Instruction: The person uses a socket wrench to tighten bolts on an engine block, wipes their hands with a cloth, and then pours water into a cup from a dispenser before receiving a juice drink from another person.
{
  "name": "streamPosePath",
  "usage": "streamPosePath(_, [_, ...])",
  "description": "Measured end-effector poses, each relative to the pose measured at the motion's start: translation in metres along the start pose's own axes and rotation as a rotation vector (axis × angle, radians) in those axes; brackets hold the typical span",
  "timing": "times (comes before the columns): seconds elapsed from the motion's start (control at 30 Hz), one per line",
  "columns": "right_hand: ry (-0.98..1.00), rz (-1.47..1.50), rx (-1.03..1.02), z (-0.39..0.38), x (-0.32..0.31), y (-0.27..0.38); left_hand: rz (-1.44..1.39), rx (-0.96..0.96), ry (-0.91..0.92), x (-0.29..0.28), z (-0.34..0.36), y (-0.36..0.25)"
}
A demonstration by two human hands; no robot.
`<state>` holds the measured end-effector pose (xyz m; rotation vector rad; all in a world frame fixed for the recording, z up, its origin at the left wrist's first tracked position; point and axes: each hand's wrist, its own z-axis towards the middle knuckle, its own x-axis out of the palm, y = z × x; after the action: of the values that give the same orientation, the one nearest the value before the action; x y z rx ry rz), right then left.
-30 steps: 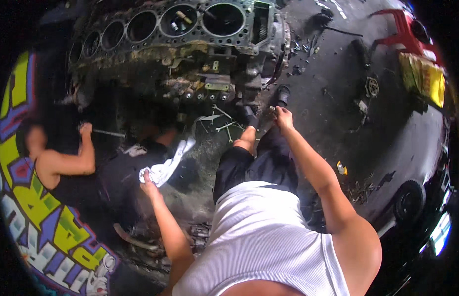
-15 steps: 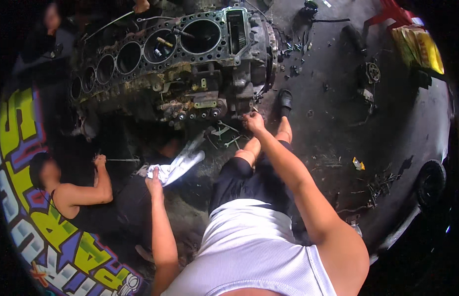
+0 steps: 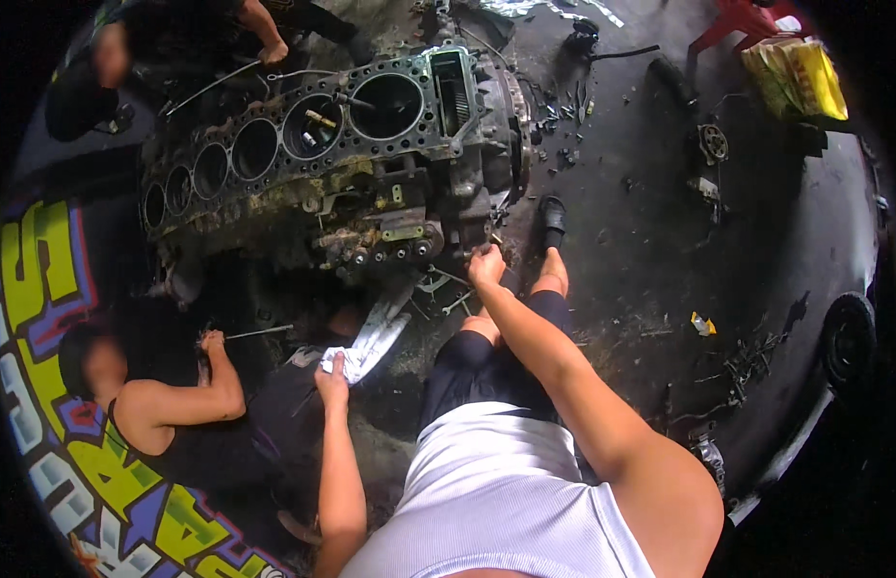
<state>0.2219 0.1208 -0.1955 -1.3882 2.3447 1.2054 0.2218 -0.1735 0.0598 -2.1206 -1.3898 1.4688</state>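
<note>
A large engine block (image 3: 275, 193) with a row of round cylinder bores lies in front of me. My left hand (image 3: 332, 385) grips a bunched white cloth (image 3: 339, 360) to the left of my legs. Beyond the cloth stretches a pale, stained length of material whose kind I cannot make out. My right hand (image 3: 487, 265) reaches to the block's near right corner with its fingers pinched together. A tiny brass-coloured tip shows just above those fingers; the rest of the piece is hidden. Wrenches (image 3: 455, 303) lie on the floor just left of my right hand.
At left a co-worker (image 3: 169, 414) reclines, hand on a long metal bar (image 3: 260, 332). Another person's hand (image 3: 273, 52) holds a rod behind the block. Loose bolts and parts litter the floor at right, with a yellow bag (image 3: 804, 82) and a tyre (image 3: 848, 342).
My left hand has moved slightly right and nearer me, and the white cloth is more bunched up. My right hand stays at the block's corner. The view has shifted, showing more behind the block.
</note>
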Motion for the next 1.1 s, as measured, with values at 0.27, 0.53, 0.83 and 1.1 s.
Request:
streamPosePath(0.27, [0.368, -0.404, -0.342, 0.028, -0.061, 0.022, -0.023, 0.094, 0.000, 0.008, 0.000, 0.004])
streamPosePath(0.53, [0.270, -0.151, -0.366, 0.135, -0.099, 0.165, -0.237, 0.042, -0.112, 0.011, -0.005, -0.006])
streamPosePath(0.83, [0.650, 0.021, -0.669, -0.026, -0.099, 0.240, -1.105, -0.049, -0.048, 0.034, 0.008, -0.034])
streamPosePath(1.1, [0.793, -0.790, -1.517, -0.137, -0.132, 0.222, -0.627, 0.183, -0.081, 0.168, 0.002, -0.196])
